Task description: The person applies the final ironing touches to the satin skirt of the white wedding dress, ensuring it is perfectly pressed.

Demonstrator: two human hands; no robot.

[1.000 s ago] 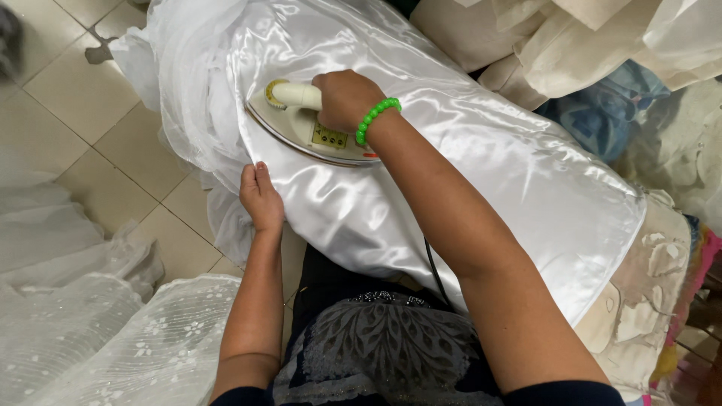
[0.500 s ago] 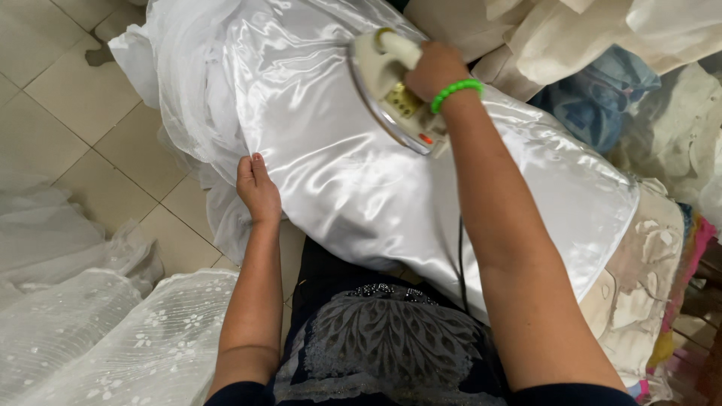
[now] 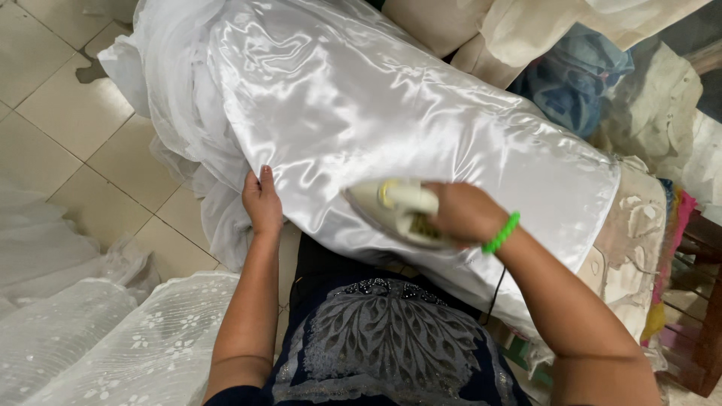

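Observation:
A shiny white satin garment (image 3: 361,113) lies spread over an ironing board that runs from upper left to lower right. My right hand (image 3: 462,213), with a green bead bracelet at the wrist, grips the handle of a cream-coloured iron (image 3: 395,207) that rests on the near edge of the satin, its tip pointing left. My left hand (image 3: 262,201) lies flat on the near left edge of the fabric, fingers together, pinning it down. The iron's dark cord hangs down under my right forearm.
Beige floor tiles (image 3: 68,143) lie to the left. White lace and tulle fabric (image 3: 113,338) is heaped at lower left. Cream cloth (image 3: 526,30) and blue cloth (image 3: 579,75) are piled at upper right. The board's beige padded end (image 3: 639,240) shows at right.
The iron has swung from the far upper part of the satin back toward me, onto the near edge. My left hand stays on the fabric's edge.

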